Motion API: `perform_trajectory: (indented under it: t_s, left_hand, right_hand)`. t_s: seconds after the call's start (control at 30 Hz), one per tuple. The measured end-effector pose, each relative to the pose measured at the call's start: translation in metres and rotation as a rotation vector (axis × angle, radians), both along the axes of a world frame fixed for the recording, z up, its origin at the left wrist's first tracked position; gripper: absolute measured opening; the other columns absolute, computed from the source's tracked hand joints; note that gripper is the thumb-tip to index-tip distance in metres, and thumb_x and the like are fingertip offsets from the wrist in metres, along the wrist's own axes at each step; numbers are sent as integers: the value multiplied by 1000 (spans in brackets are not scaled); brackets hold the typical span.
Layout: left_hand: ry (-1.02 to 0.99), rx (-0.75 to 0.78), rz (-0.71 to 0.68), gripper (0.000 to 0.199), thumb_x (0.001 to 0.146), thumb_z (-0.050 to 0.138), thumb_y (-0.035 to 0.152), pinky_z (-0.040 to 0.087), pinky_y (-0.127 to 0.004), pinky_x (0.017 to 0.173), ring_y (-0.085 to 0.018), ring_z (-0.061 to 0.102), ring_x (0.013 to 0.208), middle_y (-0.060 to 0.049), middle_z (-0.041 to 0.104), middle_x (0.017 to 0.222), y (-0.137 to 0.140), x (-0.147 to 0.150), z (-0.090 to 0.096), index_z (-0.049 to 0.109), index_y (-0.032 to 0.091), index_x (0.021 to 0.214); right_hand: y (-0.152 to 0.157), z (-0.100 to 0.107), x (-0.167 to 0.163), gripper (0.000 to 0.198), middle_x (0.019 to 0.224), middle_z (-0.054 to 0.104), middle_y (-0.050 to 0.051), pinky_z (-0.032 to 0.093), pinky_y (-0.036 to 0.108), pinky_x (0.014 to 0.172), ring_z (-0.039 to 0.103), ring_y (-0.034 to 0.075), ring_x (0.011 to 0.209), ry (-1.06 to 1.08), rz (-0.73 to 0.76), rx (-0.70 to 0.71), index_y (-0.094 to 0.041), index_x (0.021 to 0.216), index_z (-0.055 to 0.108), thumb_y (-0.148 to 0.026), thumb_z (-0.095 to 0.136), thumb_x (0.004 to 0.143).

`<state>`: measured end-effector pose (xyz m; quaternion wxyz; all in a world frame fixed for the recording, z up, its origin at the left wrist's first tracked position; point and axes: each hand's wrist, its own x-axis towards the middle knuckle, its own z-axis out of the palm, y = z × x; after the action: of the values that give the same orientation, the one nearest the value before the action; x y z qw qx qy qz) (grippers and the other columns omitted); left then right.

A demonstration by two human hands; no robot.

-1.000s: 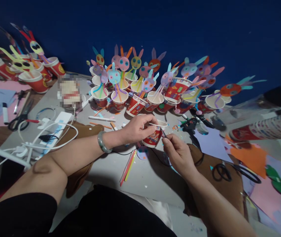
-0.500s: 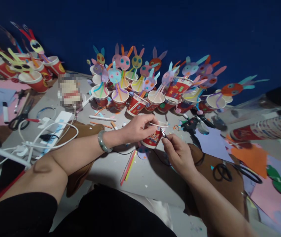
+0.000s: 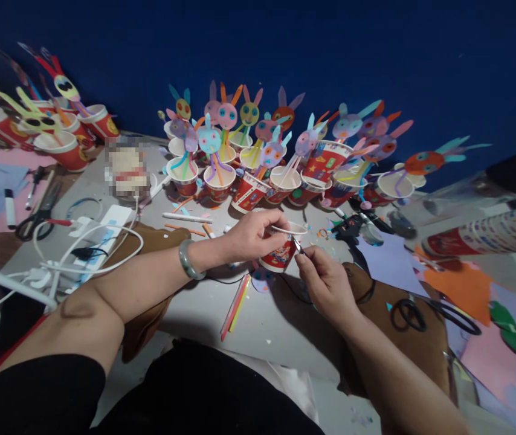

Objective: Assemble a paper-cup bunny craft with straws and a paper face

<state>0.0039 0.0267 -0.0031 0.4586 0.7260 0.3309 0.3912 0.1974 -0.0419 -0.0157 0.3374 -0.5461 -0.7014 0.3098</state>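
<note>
My left hand (image 3: 262,232) is closed on a red paper cup (image 3: 277,258) with a white rim, its fingers over the rim's left side. The cup stands upright at the middle of the grey table. In my right hand (image 3: 324,275), a small tool with a pointed metal tip (image 3: 298,244) is pinched, and its tip touches the cup's right side just below the rim. The rest of the tool is hidden in my fingers. A purple paper face (image 3: 262,281) lies just below the cup, beside pink and yellow paper strips (image 3: 235,307).
Several paper cups with paper rabbit figures (image 3: 220,181) line the back by the blue wall. White cables and a power strip (image 3: 112,232) lie left, near black scissors (image 3: 40,217). At right are a stack of cups (image 3: 489,235), purple paper (image 3: 391,260) and black-handled scissors (image 3: 409,315).
</note>
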Motion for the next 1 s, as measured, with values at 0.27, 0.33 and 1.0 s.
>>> perform_trajectory:
  t_s: [0.27, 0.33, 1.0]
  left_hand:
    - [15, -12, -1, 9, 77, 57, 24, 46, -25, 71, -13, 59, 76, -1, 66, 80, -1, 0, 2, 59, 15, 81]
    - [13, -26, -4, 10, 78, 57, 25, 46, -24, 70, -13, 59, 75, -1, 65, 79, -1, 0, 2, 59, 15, 81]
    - [-57, -49, -9, 7, 76, 55, 22, 46, -25, 72, -12, 58, 76, -1, 64, 78, 0, 0, -1, 58, 16, 80]
  right_hand:
    - [-1, 1, 0, 40, 57, 43, -3, 34, 27, 54, 41, 14, 56, 14, -5, -24, -23, 73, 47, -56, 47, 96]
    - [-1, 1, 0, 40, 57, 43, -3, 34, 27, 54, 41, 13, 56, 12, -6, -25, -23, 73, 48, -55, 47, 96]
    - [-1, 1, -1, 39, 56, 43, -3, 34, 27, 53, 41, 13, 56, -1, 8, -25, -23, 73, 49, -54, 46, 96]
